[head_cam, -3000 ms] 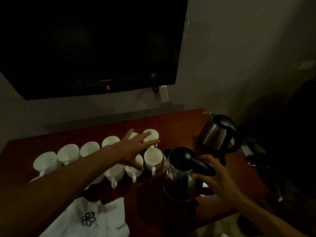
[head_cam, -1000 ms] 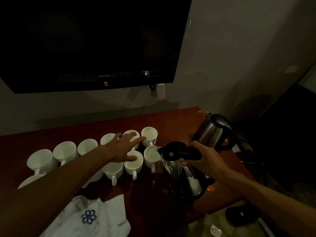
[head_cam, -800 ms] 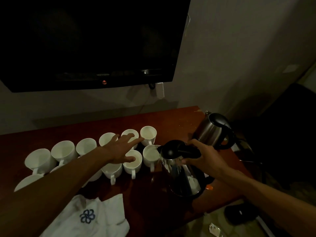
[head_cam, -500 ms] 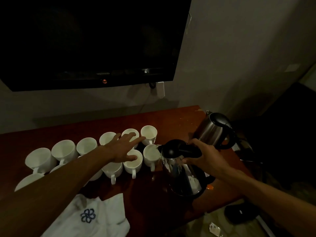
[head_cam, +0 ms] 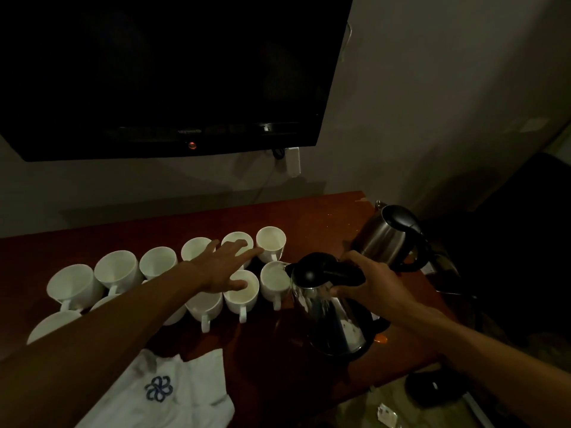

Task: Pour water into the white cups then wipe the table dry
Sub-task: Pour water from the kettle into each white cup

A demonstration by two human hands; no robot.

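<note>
Ok, kettle (head_cam: 328, 315) in R hand (head_cam: 374, 283)

Left of my grip on the kettle (head_cam: 327, 313), my left arm (head_cam: 123, 329) covers several cups (head_cam: 208, 305); the cloth (head_cam: 173, 393) runs off frame.

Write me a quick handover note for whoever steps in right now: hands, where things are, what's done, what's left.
Left hand: open, spread over the cups mid-table.
Right hand: grips the kettle handle, spout tipped at the rightmost front cup.
Cloth lies at the near edge, untouched; spare kettle stands far right.
Done: too dim to tell which cups hold water.
Left: finish pouring, then wipe the table.
</note>
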